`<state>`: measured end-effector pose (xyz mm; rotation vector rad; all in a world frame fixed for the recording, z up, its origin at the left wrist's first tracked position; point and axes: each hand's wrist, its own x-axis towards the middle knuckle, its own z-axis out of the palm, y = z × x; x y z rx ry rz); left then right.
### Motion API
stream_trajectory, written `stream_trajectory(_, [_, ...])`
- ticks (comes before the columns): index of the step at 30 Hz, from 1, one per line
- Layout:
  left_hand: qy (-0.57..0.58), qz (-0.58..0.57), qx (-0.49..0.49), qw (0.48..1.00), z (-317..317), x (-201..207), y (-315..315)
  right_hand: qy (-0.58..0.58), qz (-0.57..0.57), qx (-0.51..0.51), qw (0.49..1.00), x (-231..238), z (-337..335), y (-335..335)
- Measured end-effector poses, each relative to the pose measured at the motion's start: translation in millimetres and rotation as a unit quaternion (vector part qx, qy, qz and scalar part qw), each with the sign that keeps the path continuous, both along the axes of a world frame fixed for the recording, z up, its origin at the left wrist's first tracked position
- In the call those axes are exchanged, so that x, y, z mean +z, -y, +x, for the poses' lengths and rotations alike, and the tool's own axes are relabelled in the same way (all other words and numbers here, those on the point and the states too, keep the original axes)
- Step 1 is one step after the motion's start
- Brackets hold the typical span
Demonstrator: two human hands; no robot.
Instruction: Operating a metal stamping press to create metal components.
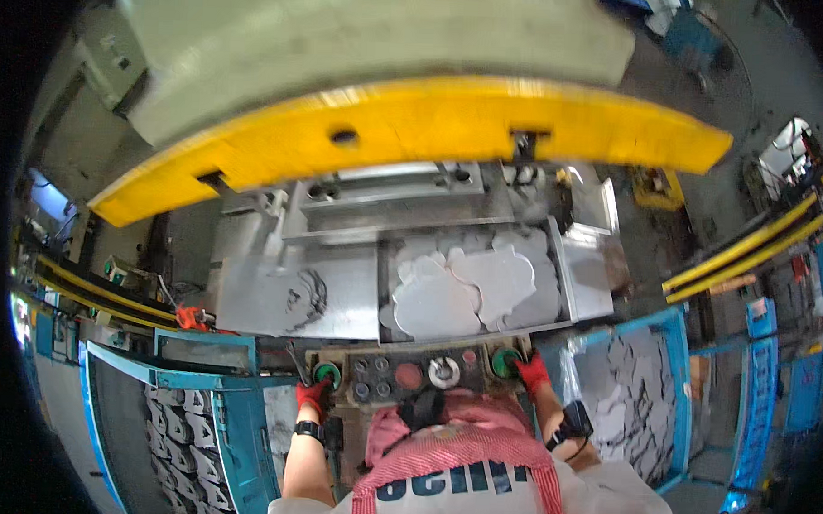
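Note:
My left hand (312,394), in a red glove, presses on the left green button (327,374) of a control panel (407,373) just in front of me. On the panel's right side my right hand (533,372), also in a red glove, rests on the other green button (504,360). Between them sit a red round button (408,376) and several small knobs. Beyond the panel, flat grey metal blanks (469,286) lie in a shallow tray (565,271) on the press bed. The yellow press ram (416,130) hangs above.
A blue bin (197,431) at my left holds stacked grey metal parts. Another blue bin (633,401) at my right holds more parts. Yellow rails (747,251) run along the right. A bare steel plate (292,298) lies left of the tray.

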<state>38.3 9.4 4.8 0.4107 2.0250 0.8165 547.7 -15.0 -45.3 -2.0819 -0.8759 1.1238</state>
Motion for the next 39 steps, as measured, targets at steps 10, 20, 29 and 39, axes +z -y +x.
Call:
stream_trajectory(10, [0.126, 0.037, 0.161, 0.978, -26.6, 7.4, 38.3, 0.356, 0.246, -0.048, 0.900, 230.2, 31.7, -65.9])
stream_trajectory(20, [-0.022, 0.288, 0.045, 0.956, 42.8, 132.5, -14.6, 0.456, -0.028, 0.166, 0.874, 236.8, -80.1, -156.9])
stream_trajectory(29, [-0.005, 0.240, -0.372, 0.896, 141.0, 255.3, -266.9, 0.290, 0.175, 0.119, 0.933, 219.4, -53.0, -140.9])
stream_trajectory(39, [0.168, 0.256, -0.289, 0.907, 122.6, 299.6, -236.4, 0.062, 0.276, 0.015, 0.959, 163.4, -4.7, -135.1])
